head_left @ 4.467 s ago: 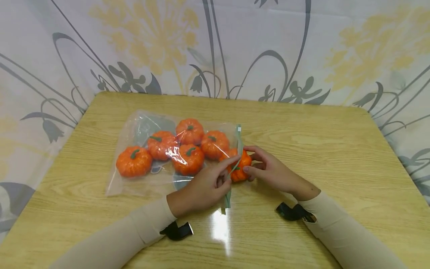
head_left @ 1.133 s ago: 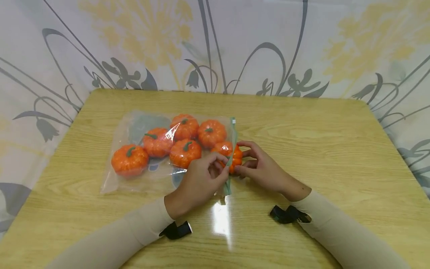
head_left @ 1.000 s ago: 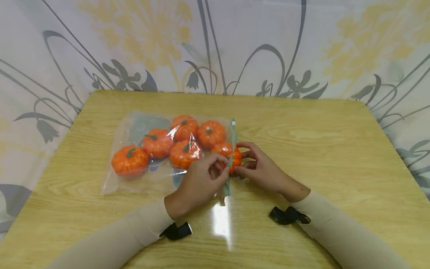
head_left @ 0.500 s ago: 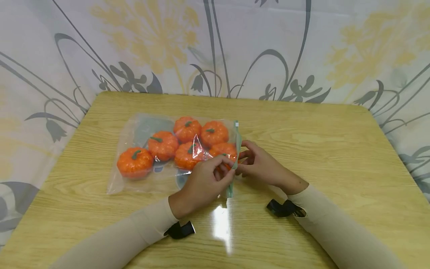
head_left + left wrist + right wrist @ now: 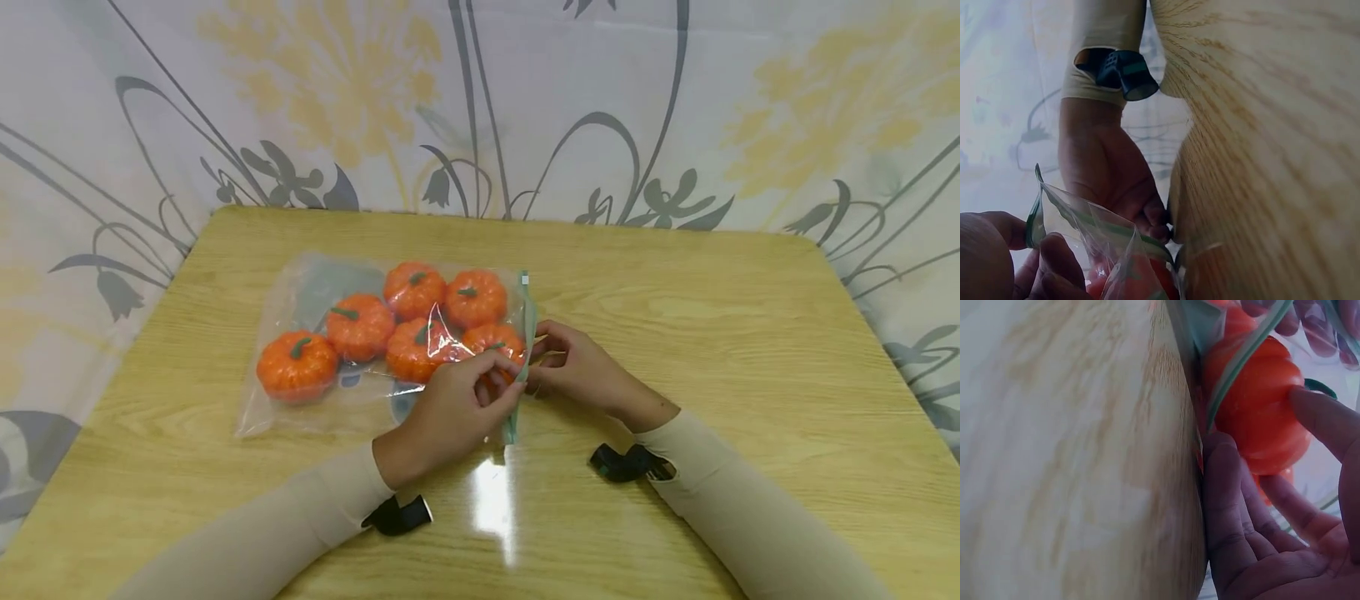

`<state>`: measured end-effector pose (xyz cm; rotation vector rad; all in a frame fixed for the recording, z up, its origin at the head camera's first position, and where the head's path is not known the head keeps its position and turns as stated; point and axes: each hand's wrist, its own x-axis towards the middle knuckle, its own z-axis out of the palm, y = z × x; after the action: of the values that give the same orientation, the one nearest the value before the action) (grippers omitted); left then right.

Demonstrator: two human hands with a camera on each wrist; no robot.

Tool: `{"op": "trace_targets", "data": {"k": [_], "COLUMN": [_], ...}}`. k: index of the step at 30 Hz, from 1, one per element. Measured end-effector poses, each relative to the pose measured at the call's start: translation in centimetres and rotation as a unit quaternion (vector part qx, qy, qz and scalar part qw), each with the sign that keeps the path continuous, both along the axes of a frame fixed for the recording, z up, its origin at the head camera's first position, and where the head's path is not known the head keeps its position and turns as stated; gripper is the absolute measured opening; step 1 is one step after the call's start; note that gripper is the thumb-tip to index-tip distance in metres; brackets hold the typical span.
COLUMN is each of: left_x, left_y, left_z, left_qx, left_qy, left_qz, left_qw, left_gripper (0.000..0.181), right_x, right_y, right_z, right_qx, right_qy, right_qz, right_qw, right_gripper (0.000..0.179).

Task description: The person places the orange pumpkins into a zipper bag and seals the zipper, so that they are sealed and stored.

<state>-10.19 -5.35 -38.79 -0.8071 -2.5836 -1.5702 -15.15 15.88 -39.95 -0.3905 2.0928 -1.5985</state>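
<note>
A clear zip bag (image 5: 330,279) with a green closure strip (image 5: 529,315) lies on the table, holding several small orange pumpkins (image 5: 298,367) with green stems. My left hand (image 5: 450,412) pinches the strip between thumb and forefinger; in the left wrist view the bag's mouth gapes beside those fingertips. At the mouth, my right hand (image 5: 585,367) holds the nearest pumpkin (image 5: 1260,403), now behind the strip. The right wrist view has the thumb against its side and the other fingers at its lower edge. In the head view, the strip partly hides the right fingertips.
The wood-grain table (image 5: 712,333) stretches to both sides of the bag. Behind it hangs a pale cloth (image 5: 525,100) with a grey and yellow flower print. A black wrist camera (image 5: 397,515) sits under each sleeve cuff.
The right hand has moved left, pushing the last pumpkin from halfway out of the mouth to inside the bag. The left hand went from a pointing forefinger to pinching the strip.
</note>
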Motion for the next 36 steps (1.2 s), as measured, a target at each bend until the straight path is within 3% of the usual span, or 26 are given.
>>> {"op": "trace_targets", "data": {"k": [15,28,36], "left_x": [-0.11,-0.30,-0.36], "left_y": [0.06,0.08,-0.13], "left_z": [-0.38,-0.06,-0.35], "left_qx": [0.012,0.017,-0.006], "left_qy": [-0.019,-0.013,-0.026], "left_qz": [-0.031,-0.036,-0.031], "left_qw": [0.9993,0.9991,0.9992], "left_gripper": [0.008,0.007,0.009], "right_x": [0.27,0.21,-0.04], "right_y": [0.47,0.76,0.72], "right_z": [-0.19,0.23,-0.09], "right_qx": [0.026,0.027,0.003], "right_qy": [0.021,0.045,0.010], "right_qz": [-0.007,0.034,0.040], "right_qw": [0.9994,0.9981,0.9991], "right_gripper": [0.038,0.042,0.041]}}
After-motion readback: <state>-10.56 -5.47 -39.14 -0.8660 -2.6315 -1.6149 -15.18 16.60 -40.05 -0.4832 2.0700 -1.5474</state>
